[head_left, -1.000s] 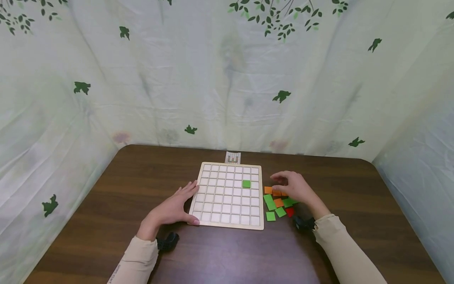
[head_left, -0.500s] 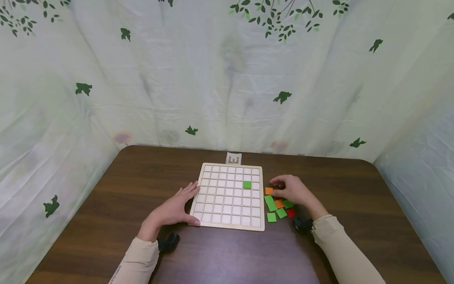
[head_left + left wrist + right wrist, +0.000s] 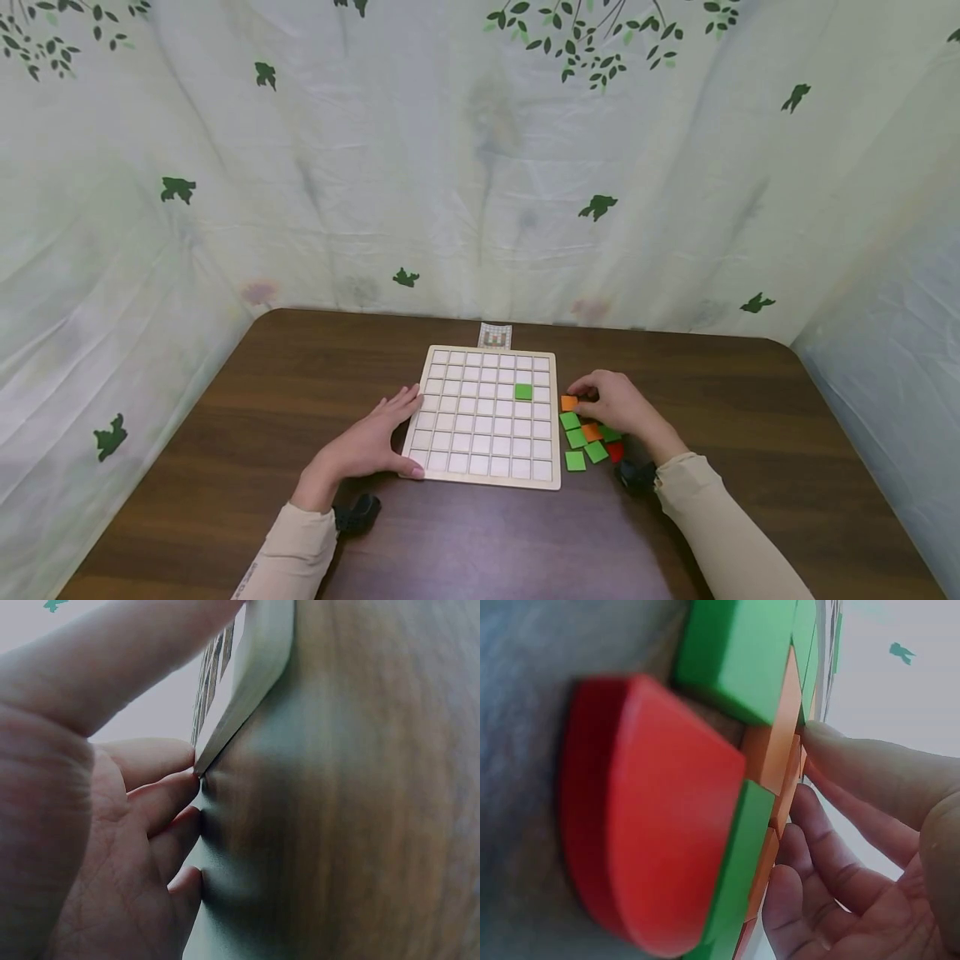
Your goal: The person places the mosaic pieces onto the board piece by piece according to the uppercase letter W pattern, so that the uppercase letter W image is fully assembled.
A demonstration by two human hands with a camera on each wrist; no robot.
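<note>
In the head view, a square board (image 3: 480, 427) with a grid of white cells lies on the table, one green tile (image 3: 523, 392) set in it. My left hand (image 3: 367, 437) rests at its left side, fingers outstretched along the edge and thumb at the near corner. Just right of the board, my right hand (image 3: 618, 408) pinches an orange tile (image 3: 569, 403) between thumb and index finger; the other fingers curl loosely. Green tiles (image 3: 575, 461), another orange tile (image 3: 592, 432) and a red piece (image 3: 675, 817) with a rounded side lie below that hand. It hides further orange tiles from the head view.
A small printed card (image 3: 495, 336) with a coloured grid pattern lies behind the board's far edge. The brown wooden table (image 3: 465, 550) ends at the back against a pale curtain (image 3: 450, 167) printed with leaves and birds.
My right hand has come down and slightly left onto the tiles, closing on the orange one. Two green tiles that lay edge to edge now show a gap. The left hand stays put.
</note>
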